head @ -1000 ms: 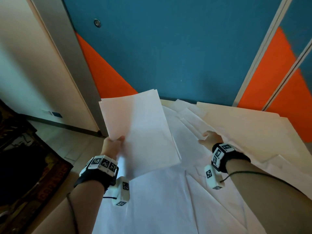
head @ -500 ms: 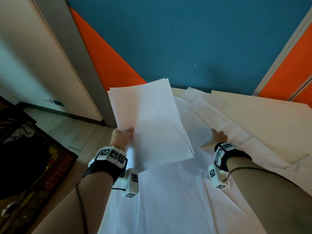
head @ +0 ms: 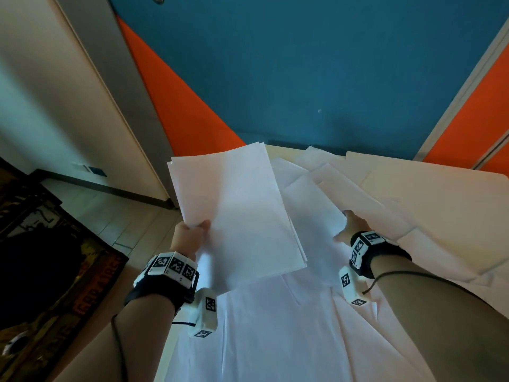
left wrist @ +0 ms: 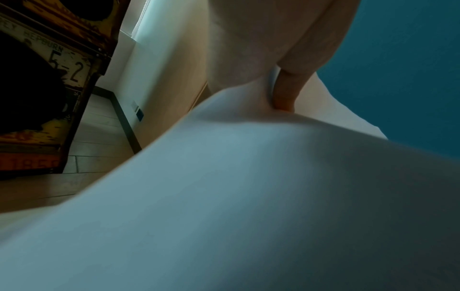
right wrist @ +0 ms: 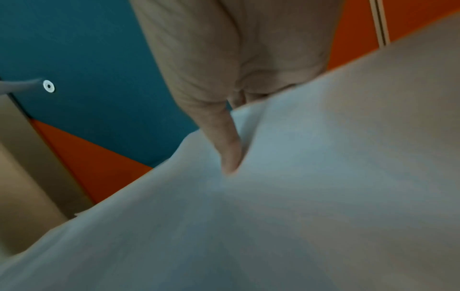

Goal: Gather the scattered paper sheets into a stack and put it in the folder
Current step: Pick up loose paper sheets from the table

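My left hand [head: 198, 228] holds a thin stack of white sheets [head: 237, 210] raised over the table's left side and pinches its left edge. In the left wrist view the thumb [left wrist: 286, 92] lies on the stack [left wrist: 248, 196]. My right hand [head: 345, 224] grips the near edge of a loose white sheet [head: 311, 208] in the middle. In the right wrist view its thumb [right wrist: 224, 141] presses on top of that sheet [right wrist: 298, 196], and the fingers are hidden under it. A cream folder [head: 440, 202] lies open at the right, over other sheets.
Several more white sheets [head: 275, 326] overlap across the near part of the table. A blue and orange wall [head: 303, 64] stands close behind the table. The floor [head: 110, 216] and a dark framed sign [head: 55, 271] lie to the left.
My right hand has moved left from the sheets by the folder to the middle sheet and taken hold of its edge. My left hand keeps the stack raised.
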